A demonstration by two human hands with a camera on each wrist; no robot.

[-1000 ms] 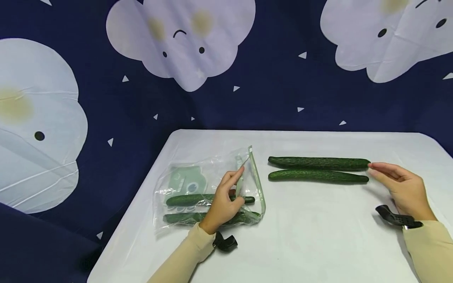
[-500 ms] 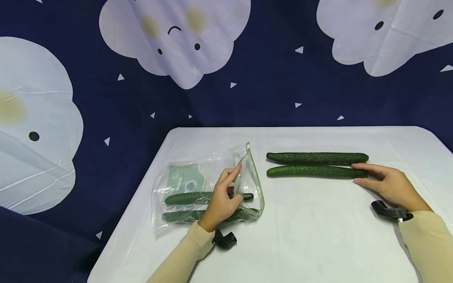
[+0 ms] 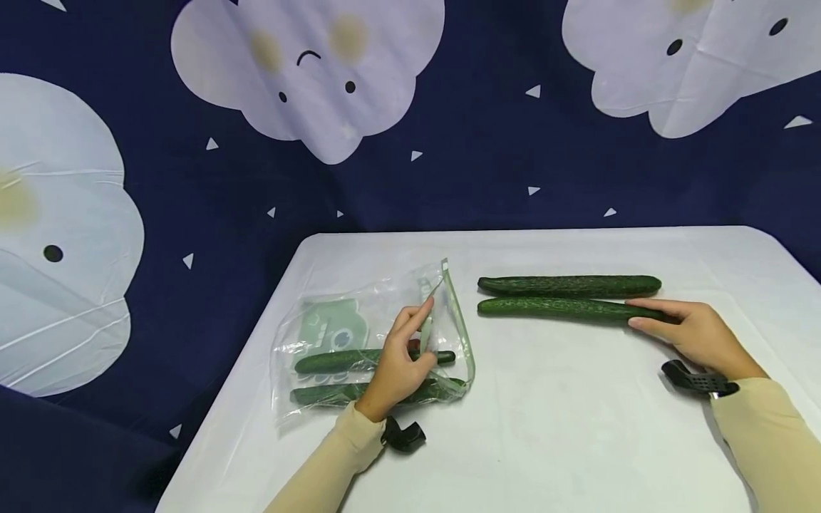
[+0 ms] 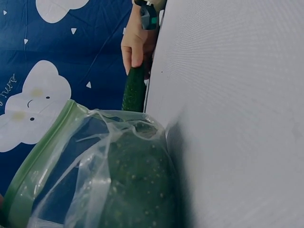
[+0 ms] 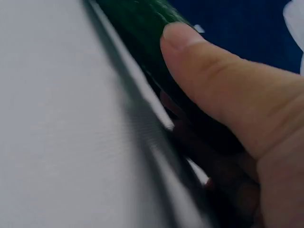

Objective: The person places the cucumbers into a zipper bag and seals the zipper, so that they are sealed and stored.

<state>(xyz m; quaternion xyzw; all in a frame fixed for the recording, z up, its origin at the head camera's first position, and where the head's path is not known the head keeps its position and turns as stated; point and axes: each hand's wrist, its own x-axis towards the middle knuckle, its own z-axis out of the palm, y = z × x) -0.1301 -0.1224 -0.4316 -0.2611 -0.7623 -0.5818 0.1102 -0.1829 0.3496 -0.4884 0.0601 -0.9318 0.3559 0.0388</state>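
A clear zip bag point(image 3: 333, 320) with a green strip and print lies at the left of the table. Inside it are two cucumbers, an upper one point(image 3: 336, 361) and a lower one point(image 3: 327, 394). My left hand point(image 3: 398, 363) pinches the bag's edge by its mouth, which gapes to the right; the fingertips are partly hidden. My right hand point(image 3: 702, 335) grips the right end of the nearer loose cucumber point(image 3: 545, 307); in the right wrist view the thumb point(image 5: 190, 52) lies along its skin. Just behind it rests another loose cucumber point(image 3: 571, 286).
A white-covered table point(image 3: 545, 442) carries everything. Behind it hangs a dark blue cloth point(image 3: 474, 178) with cloud prints. Each wrist wears a black camera mount, one on the left point(image 3: 404, 436) and one on the right point(image 3: 695, 377).
My right hand has moved left and taken hold of the nearer cucumber's right end, which has shifted slightly to the right. My left hand stays at the bag's mouth. The head view has turned slightly.
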